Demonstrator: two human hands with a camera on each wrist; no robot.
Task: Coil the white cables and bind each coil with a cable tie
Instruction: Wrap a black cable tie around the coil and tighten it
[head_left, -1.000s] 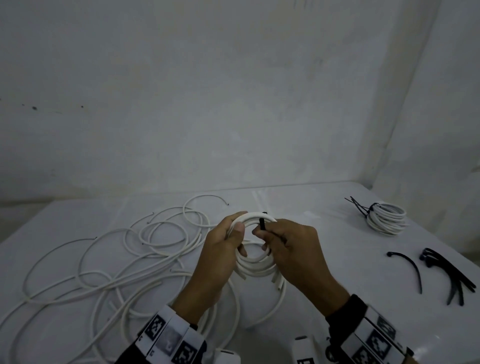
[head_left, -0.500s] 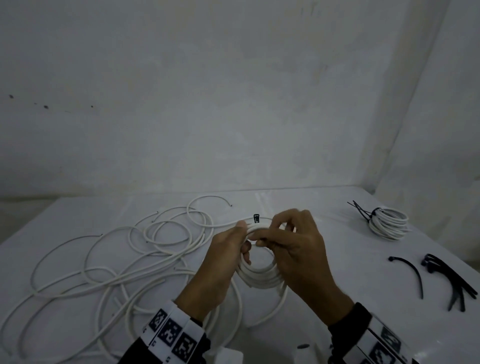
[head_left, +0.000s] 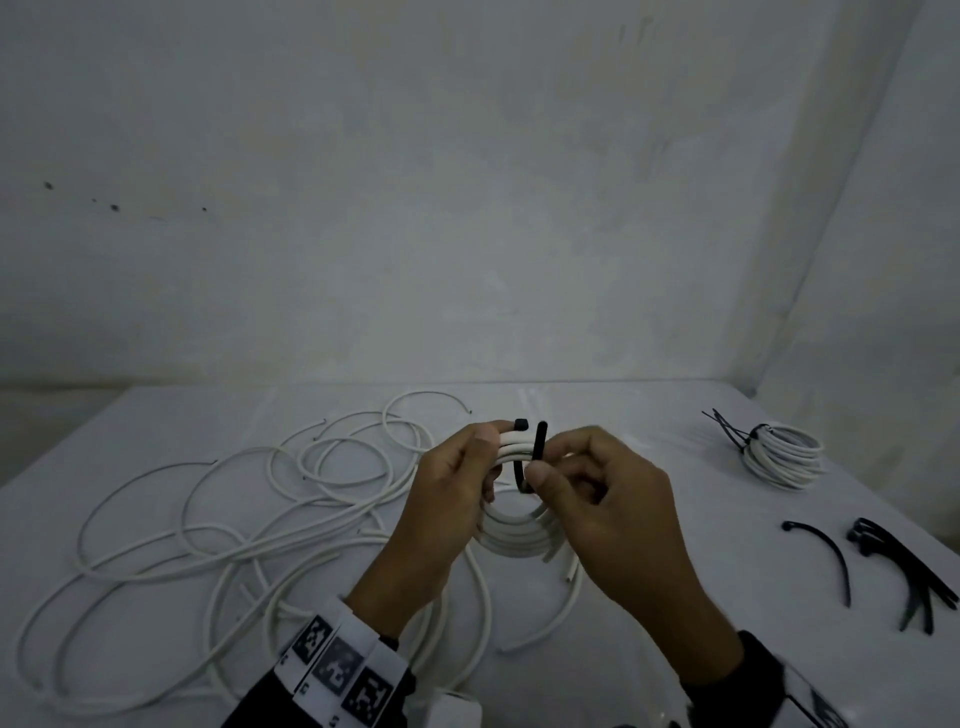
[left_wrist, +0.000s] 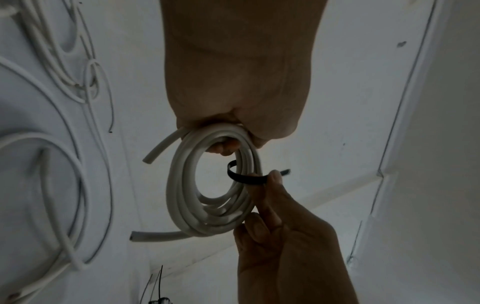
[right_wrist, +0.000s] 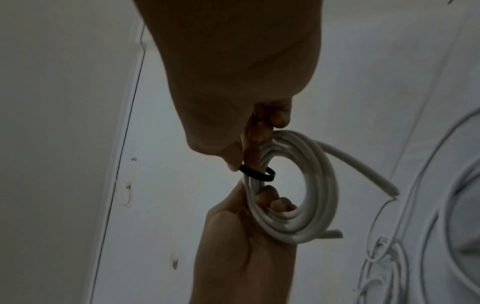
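Note:
Above the white table (head_left: 649, 519) I hold a small white cable coil (head_left: 511, 538) upright. My left hand (head_left: 483, 460) grips its top left, thumb on the outside and fingers through the ring, and holds the tie's square head (head_left: 520, 423) against the strands. A black cable tie (head_left: 539, 449) loops under the coil's top strands. My right hand (head_left: 550, 462) pinches the tie's tail, which sticks up beside the head. In the left wrist view the coil (left_wrist: 182, 185) and the tie (left_wrist: 246, 177) show from below. The right wrist view shows the tie (right_wrist: 257, 174) round the coil (right_wrist: 319, 185).
Loose white cables (head_left: 234, 519) sprawl over the table's left half and reach under my hands. A bound coil (head_left: 784, 454) lies at the back right. A single black tie (head_left: 826, 561) and a bunch of ties (head_left: 914, 577) lie near the right edge. Walls close the back and the right.
The tie's tail has come round under the coil's strands and now stands up next to its head. My right hand has shifted from the coil's top to the tail.

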